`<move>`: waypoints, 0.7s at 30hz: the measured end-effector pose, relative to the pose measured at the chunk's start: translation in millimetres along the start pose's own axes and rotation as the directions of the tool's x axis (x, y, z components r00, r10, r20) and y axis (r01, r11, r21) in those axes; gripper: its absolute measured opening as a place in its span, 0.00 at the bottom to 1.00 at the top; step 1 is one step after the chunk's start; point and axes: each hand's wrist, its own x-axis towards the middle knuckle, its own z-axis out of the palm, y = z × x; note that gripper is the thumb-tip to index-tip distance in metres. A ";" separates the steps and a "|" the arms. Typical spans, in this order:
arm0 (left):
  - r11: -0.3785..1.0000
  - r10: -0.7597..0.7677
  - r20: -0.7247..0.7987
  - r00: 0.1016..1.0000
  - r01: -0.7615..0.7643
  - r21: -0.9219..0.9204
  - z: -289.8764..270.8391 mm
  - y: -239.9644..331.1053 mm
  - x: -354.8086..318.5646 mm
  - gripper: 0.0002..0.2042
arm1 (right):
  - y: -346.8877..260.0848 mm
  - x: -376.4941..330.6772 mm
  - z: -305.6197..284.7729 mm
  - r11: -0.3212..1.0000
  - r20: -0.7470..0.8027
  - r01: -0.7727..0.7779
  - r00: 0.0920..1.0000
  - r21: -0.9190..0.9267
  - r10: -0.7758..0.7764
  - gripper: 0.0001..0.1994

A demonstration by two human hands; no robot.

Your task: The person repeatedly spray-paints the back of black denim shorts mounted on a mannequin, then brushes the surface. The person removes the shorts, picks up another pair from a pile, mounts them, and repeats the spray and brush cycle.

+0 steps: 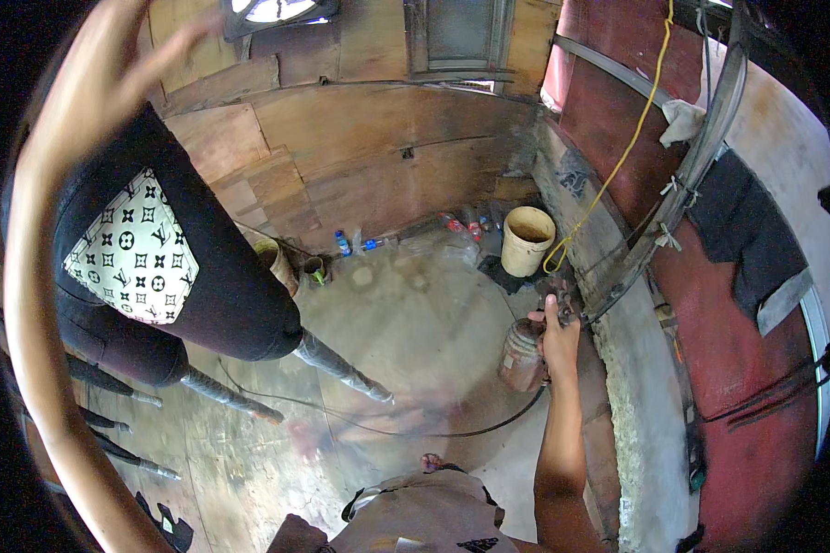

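Daylight pours through the round vent up top, and we catch another bright sliver below the framed window panel. Across the far side we've got the back wall, patched brown boards, stained and streaked, seams running every which way. Over to the right now: dull red wall sheets, with a rough grey concrete ledge along their foot. Beneath it all we see the floor, grey and worn, blotched with pale patches and a reddish smear towards the middle.
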 end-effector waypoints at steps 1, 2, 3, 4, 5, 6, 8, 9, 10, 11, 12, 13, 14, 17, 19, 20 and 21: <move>0.998 0.014 0.030 0.999 -0.013 -0.054 -9.2 24.4 -16.0 0.24 | 3.6 9.5 3.5 1.000 -0.027 -0.019 0.999 0.011 0.019 0.30; 0.990 0.069 0.028 0.997 -0.065 -0.126 -8.9 44.5 -22.6 0.21 | 7.1 19.7 7.4 0.999 -0.073 -0.036 0.997 0.009 0.036 0.31; 0.973 0.122 0.022 0.992 -0.115 -0.200 -10.5 62.3 -29.0 0.20 | 11.3 29.6 11.2 0.996 -0.134 -0.090 0.987 -0.030 0.085 0.32; 0.965 0.088 0.133 0.987 -0.051 -0.257 -26.3 83.0 -42.6 0.19 | 15.8 37.4 11.3 0.995 -0.095 -0.094 0.991 -0.009 0.093 0.32; 0.954 0.053 0.243 0.969 0.022 -0.299 -41.7 103.6 -55.0 0.19 | 21.5 46.5 12.7 0.989 -0.078 -0.146 0.986 -0.005 0.145 0.33; 0.936 -0.061 0.459 0.886 0.210 -0.282 -65.6 130.4 -71.0 0.26 | 27.1 54.8 14.6 0.981 -0.064 -0.194 0.979 -0.002 0.194 0.33; 0.925 -0.074 0.493 0.867 0.245 -0.291 -86.5 152.0 -93.0 0.22 | 44.2 64.7 13.7 0.994 -0.072 -0.106 0.992 0.021 0.107 0.33; 0.899 -0.079 0.487 0.870 0.274 -0.343 -96.8 154.9 -104.5 0.21 | 53.2 68.6 14.9 0.995 -0.072 -0.094 0.993 0.022 0.095 0.33; 0.870 -0.092 0.488 0.868 0.308 -0.385 -107.4 157.2 -114.0 0.20 | 62.6 72.3 16.7 0.997 -0.061 -0.078 0.995 0.024 0.080 0.33; 0.816 -0.130 0.464 0.876 0.360 -0.451 -114.3 158.3 -123.8 0.21 | 71.4 75.3 18.9 1.000 -0.050 0.013 0.999 0.015 -0.012 0.35; 0.780 -0.171 0.489 0.856 0.420 -0.463 -120.9 158.3 -133.2 0.21 | 80.0 76.9 24.5 0.998 -0.063 0.068 0.996 -0.003 -0.068 0.36; 0.742 -0.219 0.513 0.830 0.483 -0.465 -126.8 159.7 -142.4 0.20 | 88.5 76.8 27.1 0.986 -0.035 0.162 0.986 0.043 -0.160 0.37; 0.699 -0.269 0.534 0.801 0.544 -0.464 -131.5 160.4 -152.7 0.20 | 96.1 76.3 31.8 0.978 -0.065 0.199 0.979 0.070 -0.194 0.39; 0.564 -0.419 0.582 0.697 0.702 -0.435 -128.9 161.7 -199.2 0.15 | 116.5 74.4 42.9 0.993 -0.089 0.110 0.990 0.039 -0.106 0.37; 0.434 -0.507 0.658 0.556 0.825 -0.363 -117.1 170.3 -241.1 0.12 | 129.3 62.2 50.0 0.957 -0.153 0.191 0.962 -0.219 -0.227 0.39; 0.325 -0.549 0.708 0.445 0.894 -0.309 -107.9 180.2 -263.4 0.11 | 133.5 51.0 53.0 0.843 -0.166 0.274 0.908 -0.463 -0.386 0.41; 0.214 -0.574 0.748 0.334 0.943 -0.256 -96.0 190.0 -286.5 0.10 | 136.0 36.7 59.6 0.840 -0.236 0.143 0.923 -0.523 -0.304 0.41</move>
